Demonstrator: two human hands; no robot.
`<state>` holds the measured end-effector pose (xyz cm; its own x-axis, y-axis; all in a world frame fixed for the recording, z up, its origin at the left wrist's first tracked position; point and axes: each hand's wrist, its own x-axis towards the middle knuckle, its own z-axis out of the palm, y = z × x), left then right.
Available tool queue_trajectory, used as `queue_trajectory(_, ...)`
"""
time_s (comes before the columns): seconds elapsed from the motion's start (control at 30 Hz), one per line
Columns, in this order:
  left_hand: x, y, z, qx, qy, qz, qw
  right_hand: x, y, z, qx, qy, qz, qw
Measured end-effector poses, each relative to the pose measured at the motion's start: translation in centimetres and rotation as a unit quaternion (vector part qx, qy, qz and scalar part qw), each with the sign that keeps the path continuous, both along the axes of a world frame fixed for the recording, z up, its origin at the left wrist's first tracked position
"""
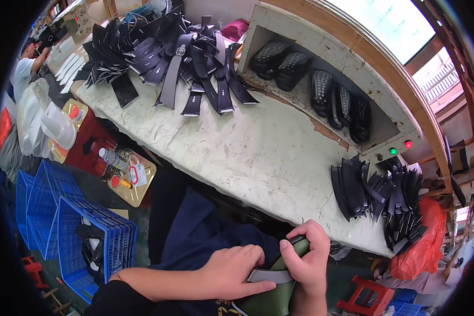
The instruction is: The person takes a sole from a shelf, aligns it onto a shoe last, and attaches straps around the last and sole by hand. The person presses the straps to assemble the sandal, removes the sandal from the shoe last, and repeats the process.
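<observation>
In front of my lap, at the lower middle, is a green shoe last (279, 301) with a grey strap (271, 276) lying across it. My left hand (231, 271) pinches the strap's left end, thumb stretched along its edge. Around the upper part of the last, my right hand (312, 258) is closed, its thumb bent close to the dark tip. My palms and fingers hide the strap's far end and much of the last.
A pale worktable (221, 152) runs across the view. Black straps (168, 63) pile at its far left, more black strips (353, 187) at right. Dark shoes (321, 92) stand in an open-fronted box (363, 68). Blue crates (97, 221) sit at left; a red stool (364, 296) stands lower right.
</observation>
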<state>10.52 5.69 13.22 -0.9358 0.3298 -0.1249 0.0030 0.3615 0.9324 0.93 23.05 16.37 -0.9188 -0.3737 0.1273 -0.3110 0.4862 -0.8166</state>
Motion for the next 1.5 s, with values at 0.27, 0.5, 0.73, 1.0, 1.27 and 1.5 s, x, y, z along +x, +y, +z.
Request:
queue_trajectory(0.27,-0.5,1.0,-1.0,0.202,0.115,-0.001,0.973,0.1,1.6,-0.7,-0.064,-0.020,0.007,0.998)
queue_trajectory(0.5,-1.6,2.5,-1.4,0.290,0.190,-0.021,0.938,0.2,2.4,-2.5,-0.214,-0.092,0.040,0.972)
queue_trajectory(0.73,-2.0,3.2,-1.0,0.349,0.196,-0.057,0.915,-0.1,2.0,-2.8,-0.382,-0.101,0.123,0.910)
queue_trajectory(1.0,-3.3,1.4,-1.1,0.273,0.286,-0.084,0.915,-0.2,2.7,-3.3,-0.318,-0.090,0.156,0.931)
queue_trajectory(1.27,-2.5,4.0,-3.2,0.341,0.216,-0.082,0.911,-0.3,3.4,-6.1,-0.491,-0.127,0.228,0.831)
queue_trajectory(1.5,-2.1,3.5,-3.1,0.304,0.203,-0.083,0.927,-0.2,3.0,-6.5,-0.525,-0.113,0.267,0.800)
